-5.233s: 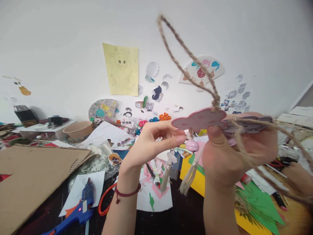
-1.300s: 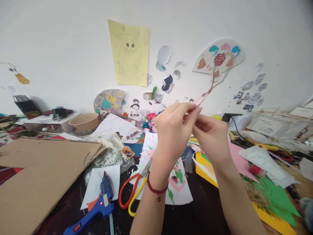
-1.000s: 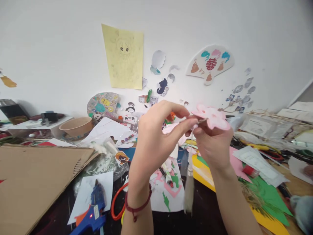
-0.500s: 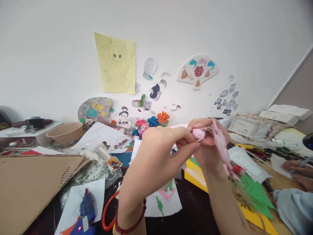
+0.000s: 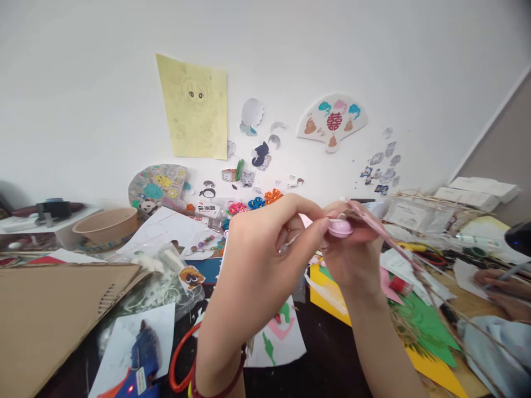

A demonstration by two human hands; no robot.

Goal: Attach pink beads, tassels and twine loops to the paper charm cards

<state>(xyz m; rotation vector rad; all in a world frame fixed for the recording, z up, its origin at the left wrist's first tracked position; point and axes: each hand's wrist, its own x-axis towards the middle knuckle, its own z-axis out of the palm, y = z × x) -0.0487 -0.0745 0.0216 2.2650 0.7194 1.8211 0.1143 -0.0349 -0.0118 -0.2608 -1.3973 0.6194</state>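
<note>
My left hand (image 5: 265, 260) is closed in a pinch, its thumb and forefinger at the edge of a small, glossy pink round piece (image 5: 340, 228) shaped like a macaron. Just behind it, my right hand (image 5: 352, 249) is closed around a flat pink cutout (image 5: 381, 235), now seen nearly edge-on. Brown twine (image 5: 440, 296) trails from the cutout down to the right. Part of my right fingers is hidden by the pink pieces and my left hand.
A blue hot glue gun (image 5: 143, 354) lies on white paper at the lower left, beside cardboard (image 5: 62, 320). Yellow paper (image 5: 327, 296) and green paper (image 5: 431, 331) lie on the right. A co-worker's hand (image 5: 504, 287) holds a pen-like tool at far right.
The flat pink cutout has tipped from facing me to nearly edge-on. The twine now stretches out to the lower right. The round pink piece has turned sideways, and my view has shifted slightly.
</note>
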